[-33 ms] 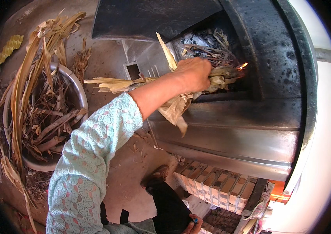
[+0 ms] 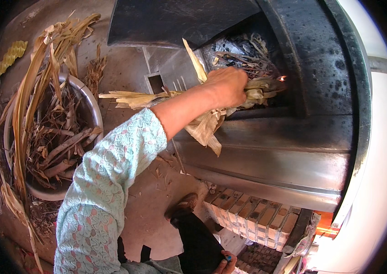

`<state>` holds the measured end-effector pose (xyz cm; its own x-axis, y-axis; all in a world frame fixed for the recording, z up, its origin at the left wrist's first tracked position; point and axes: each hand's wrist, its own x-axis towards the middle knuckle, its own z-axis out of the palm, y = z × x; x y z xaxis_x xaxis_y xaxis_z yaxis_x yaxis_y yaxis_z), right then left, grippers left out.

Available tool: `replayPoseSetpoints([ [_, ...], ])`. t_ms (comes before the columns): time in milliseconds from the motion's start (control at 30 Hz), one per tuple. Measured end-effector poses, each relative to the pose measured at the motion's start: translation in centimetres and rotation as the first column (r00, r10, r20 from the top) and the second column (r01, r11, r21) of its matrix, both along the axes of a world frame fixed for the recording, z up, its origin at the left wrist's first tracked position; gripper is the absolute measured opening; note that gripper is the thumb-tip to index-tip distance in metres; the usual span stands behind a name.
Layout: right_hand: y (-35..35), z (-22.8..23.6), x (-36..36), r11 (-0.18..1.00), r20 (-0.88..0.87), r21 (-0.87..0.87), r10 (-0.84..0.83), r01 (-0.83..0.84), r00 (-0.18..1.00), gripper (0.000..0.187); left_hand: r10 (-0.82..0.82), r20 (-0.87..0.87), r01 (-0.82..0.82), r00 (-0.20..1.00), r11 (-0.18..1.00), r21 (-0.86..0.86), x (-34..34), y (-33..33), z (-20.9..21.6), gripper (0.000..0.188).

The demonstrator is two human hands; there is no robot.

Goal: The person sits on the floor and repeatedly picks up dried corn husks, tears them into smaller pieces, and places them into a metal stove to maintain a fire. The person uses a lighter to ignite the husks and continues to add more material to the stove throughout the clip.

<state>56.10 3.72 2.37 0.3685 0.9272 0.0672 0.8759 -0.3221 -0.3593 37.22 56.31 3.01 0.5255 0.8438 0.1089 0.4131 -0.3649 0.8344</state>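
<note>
My left hand (image 2: 226, 86), reaching in from the lower left, is closed around a bundle of dry corn husks (image 2: 205, 128) at the mouth of a metal stove (image 2: 275, 169). Pale husk ends stick out on both sides of the wrist. The bundle's far end lies inside the firebox, where a small flame (image 2: 282, 78) burns at its tip. Beside it lie charred twigs and grey ash (image 2: 236, 52). At the bottom edge, near my dark-trousered leg (image 2: 198, 237), my right hand (image 2: 225, 266) is closed on a small blue object (image 2: 228, 258), mostly hidden by the fingers.
A round metal basin (image 2: 94, 102) full of broken sticks and dry stalks stands on the left, with long husks (image 2: 27, 109) draped over it. A dark metal panel (image 2: 152, 20) rises behind the firebox. Brickwork (image 2: 257, 214) stands below the stove's front edge. A yellow wavy piece (image 2: 10, 59) lies far left.
The flame at the husk tip has shrunk. The hanging husk end below my left hand has shifted slightly up and right. Both hands stay in place.
</note>
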Motion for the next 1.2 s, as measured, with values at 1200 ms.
replayPoseSetpoints([
  [1200, 0.6, 0.5, -0.5, 0.999, -0.022, -0.013, -0.034, 0.033, 0.999, 0.028, 0.046, 0.377, 0.045, 0.925, 0.973, -0.228, 1.7, 0.9, -2.1, 0.034],
])
